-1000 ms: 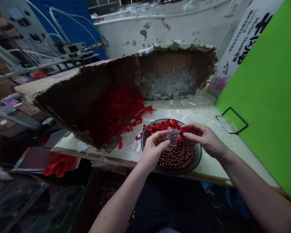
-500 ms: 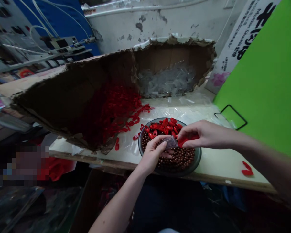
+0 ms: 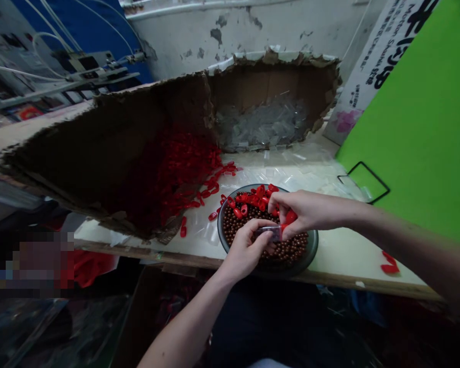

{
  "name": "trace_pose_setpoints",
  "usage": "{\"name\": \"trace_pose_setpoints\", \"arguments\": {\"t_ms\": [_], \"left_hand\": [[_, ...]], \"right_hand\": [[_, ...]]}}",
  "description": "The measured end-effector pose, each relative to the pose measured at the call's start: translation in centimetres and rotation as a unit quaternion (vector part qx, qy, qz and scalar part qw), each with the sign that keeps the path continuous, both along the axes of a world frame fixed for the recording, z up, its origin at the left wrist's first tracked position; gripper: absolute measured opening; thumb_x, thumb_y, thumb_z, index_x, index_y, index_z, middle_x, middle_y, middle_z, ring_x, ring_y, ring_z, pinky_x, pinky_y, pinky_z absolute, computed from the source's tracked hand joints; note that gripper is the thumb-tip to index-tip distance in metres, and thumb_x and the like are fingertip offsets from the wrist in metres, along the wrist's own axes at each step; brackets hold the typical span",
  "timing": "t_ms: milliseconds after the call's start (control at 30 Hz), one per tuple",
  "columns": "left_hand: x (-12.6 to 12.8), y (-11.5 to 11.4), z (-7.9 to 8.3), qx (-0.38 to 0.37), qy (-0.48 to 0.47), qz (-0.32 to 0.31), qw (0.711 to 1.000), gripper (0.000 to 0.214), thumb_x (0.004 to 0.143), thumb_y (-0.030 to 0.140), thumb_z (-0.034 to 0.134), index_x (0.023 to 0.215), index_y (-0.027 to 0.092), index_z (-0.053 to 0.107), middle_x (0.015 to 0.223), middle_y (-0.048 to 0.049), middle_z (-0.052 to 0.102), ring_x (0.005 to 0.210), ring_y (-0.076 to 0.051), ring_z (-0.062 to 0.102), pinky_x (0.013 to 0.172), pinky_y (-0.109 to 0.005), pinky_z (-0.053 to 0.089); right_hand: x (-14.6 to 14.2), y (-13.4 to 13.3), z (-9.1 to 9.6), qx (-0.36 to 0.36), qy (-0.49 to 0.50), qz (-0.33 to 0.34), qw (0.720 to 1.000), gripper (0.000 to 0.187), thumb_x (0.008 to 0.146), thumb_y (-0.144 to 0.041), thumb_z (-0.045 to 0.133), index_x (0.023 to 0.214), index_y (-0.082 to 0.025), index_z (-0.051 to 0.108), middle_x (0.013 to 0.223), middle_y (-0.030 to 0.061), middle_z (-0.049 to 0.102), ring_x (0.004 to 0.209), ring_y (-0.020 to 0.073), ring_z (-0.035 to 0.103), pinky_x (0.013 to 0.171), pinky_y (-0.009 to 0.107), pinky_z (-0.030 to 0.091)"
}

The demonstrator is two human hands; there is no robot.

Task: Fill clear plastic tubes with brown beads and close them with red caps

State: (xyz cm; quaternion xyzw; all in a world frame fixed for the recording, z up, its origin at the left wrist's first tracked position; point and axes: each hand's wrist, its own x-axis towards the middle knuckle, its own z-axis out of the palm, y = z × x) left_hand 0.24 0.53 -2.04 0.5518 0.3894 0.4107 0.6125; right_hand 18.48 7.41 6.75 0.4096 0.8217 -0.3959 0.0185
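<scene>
Over a dark round bowl [image 3: 313, 258], my left hand [image 3: 249, 248] is closed on a small clear plastic case [image 3: 273, 233]. My right hand [image 3: 297, 212] pinches a red plastic cap [image 3: 290, 217] at the right end of that case. Cap and case touch; how far one sits inside the other is hidden by the fingers. Brown round beads [image 3: 235, 225] fill the bowl beneath both hands. Several red plastic pieces [image 3: 253, 197] lie on top of the beads toward the back of the bowl.
Behind the bowl, a torn cardboard box [image 3: 118, 117] holds a red heap [image 3: 180, 168] at left and clear plastic pieces [image 3: 264, 125] at right. Red pieces [image 3: 390, 263] lie on the table's right side. A green panel [image 3: 417, 133] stands at right, with a black wire loop [image 3: 375, 182].
My right hand has moved slightly left, bringing the red cap against the end of the clear case. My left hand has turned a little and closed more around the case.
</scene>
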Motion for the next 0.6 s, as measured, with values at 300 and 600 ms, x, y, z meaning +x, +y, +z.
{"name": "trace_pose_setpoints", "arguments": {"t_ms": [300,600], "left_hand": [[-1.0,0.3,1.5,0.147,0.149,-0.012,0.978,0.025,0.091,0.029,0.051,0.108,0.018,0.065,0.103,-0.008,0.064,0.098,-0.019,0.059,0.088,-0.03,0.048],[0.0,-0.2,-0.2,-0.056,-0.015,-0.002,0.998,0.024,0.084,0.032,0.062,0.101,0.015,0.064,0.09,-0.0066,0.066,0.079,-0.016,0.064,0.072,-0.028,0.055]], "right_hand": [[-1.0,0.4,0.2,0.013,-0.042,0.026,0.999,0.041,0.061,-0.027,0.077,0.091,-0.021,0.05,0.072,-0.0019,0.065,0.066,0.017,0.061,0.055,0.025,0.038],[-0.5,-0.6,-0.8,-0.029,0.037,-0.041,0.998,0.045,0.062,-0.027,0.078,0.099,-0.019,0.055,0.074,-0.001,0.066,0.066,0.017,0.062,0.056,0.025,0.04]]}}
